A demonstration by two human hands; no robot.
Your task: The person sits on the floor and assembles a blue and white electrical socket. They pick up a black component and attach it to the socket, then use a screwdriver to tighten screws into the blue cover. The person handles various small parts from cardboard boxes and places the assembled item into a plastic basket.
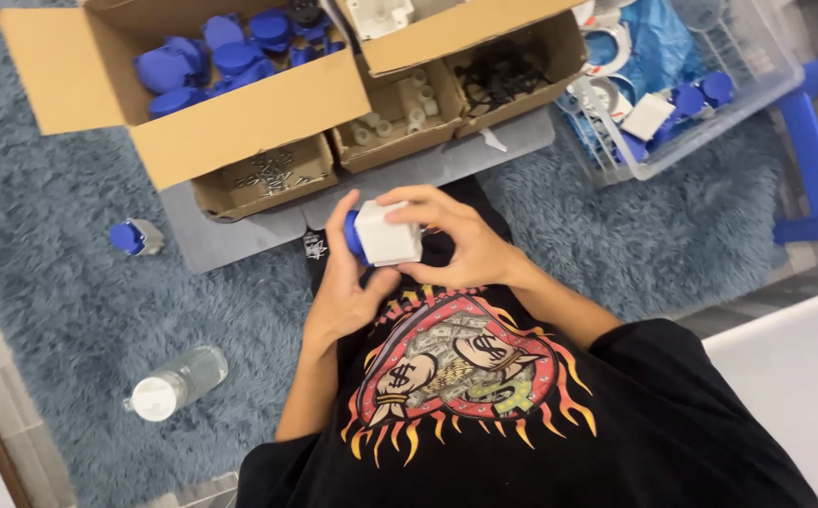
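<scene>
Both my hands hold one small white socket box with a blue round cover [383,235] above my lap. My left hand [345,287] cups it from below and the left, thumb up along its blue side. My right hand [451,237] wraps over it from the right, fingers curled across the top. A second blue and white socket [135,237] lies alone on the grey-blue rug to the left.
A large cardboard box of blue covers [230,56] stands ahead, with small boxes of screws [268,174], white parts [395,118] and black parts [503,71]. A clear plastic bin [757,80] sits at right, a water bottle [176,381] at lower left.
</scene>
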